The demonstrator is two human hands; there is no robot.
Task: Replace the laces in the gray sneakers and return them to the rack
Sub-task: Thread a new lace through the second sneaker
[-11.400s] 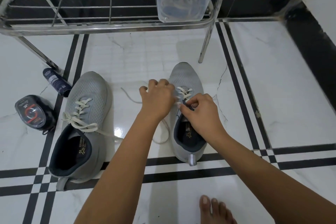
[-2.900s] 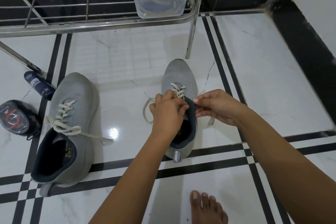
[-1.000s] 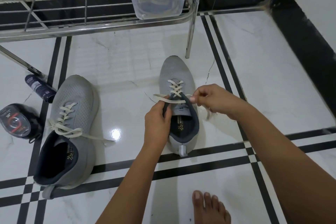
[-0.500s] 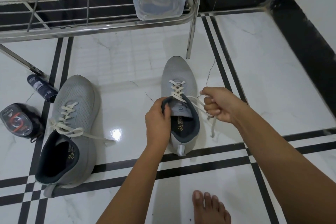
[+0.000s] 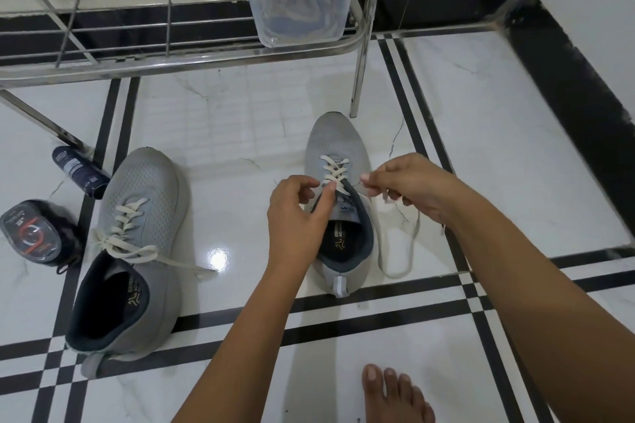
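Observation:
Two gray sneakers stand on the white tiled floor, toes toward the rack. The left sneaker (image 5: 137,244) is laced in cream with loose ends trailing right. The right sneaker (image 5: 338,182) has a cream lace (image 5: 398,251) crossed partway up, with its free end looping on the floor to the right. My left hand (image 5: 297,216) pinches the collar and lace at the sneaker's left top eyelet. My right hand (image 5: 409,187) pinches the lace just right of the tongue.
The steel wire shoe rack (image 5: 192,57) spans the back, with a clear plastic box (image 5: 302,0) on its right end. A dark blue tube (image 5: 80,172) and a black polish sponge (image 5: 34,233) lie far left. A bare foot (image 5: 395,395) is in front.
My right hand has moved in from pulling the lace out to the right and now pinches it close by the tongue. My left hand has shifted up to the top eyelet.

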